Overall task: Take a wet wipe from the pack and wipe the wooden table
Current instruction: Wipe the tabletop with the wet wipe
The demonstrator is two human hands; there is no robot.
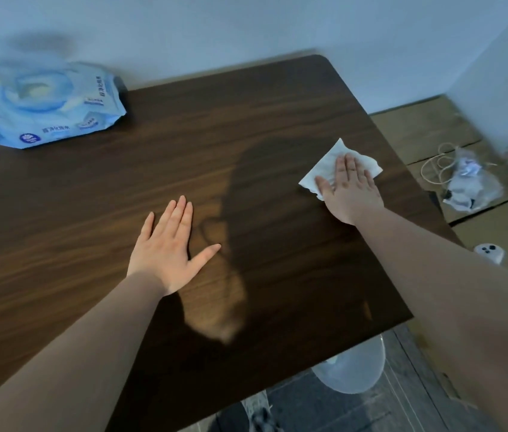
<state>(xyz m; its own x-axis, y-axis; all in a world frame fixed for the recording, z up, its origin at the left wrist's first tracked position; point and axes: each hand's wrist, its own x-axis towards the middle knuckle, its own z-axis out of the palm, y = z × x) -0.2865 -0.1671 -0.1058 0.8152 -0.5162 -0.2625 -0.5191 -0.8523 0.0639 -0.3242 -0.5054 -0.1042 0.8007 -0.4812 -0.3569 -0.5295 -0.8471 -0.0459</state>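
Observation:
A dark wooden table (215, 145) fills most of the view. A blue wet wipe pack (53, 104) lies at its far left, next to the wall. A white wet wipe (324, 168) is spread flat near the table's right edge. My right hand (350, 190) presses flat on the wipe, fingers together and pointing away from me. My left hand (170, 247) rests palm down on the bare wood in the middle, fingers spread, holding nothing.
Right of the table, flattened cardboard (427, 135) covers the floor with a clear plastic bag (470, 185) and a loose cord (436, 163) on it. A small white device (489, 252) sits by the right edge. A translucent seat (352, 369) shows under the near edge.

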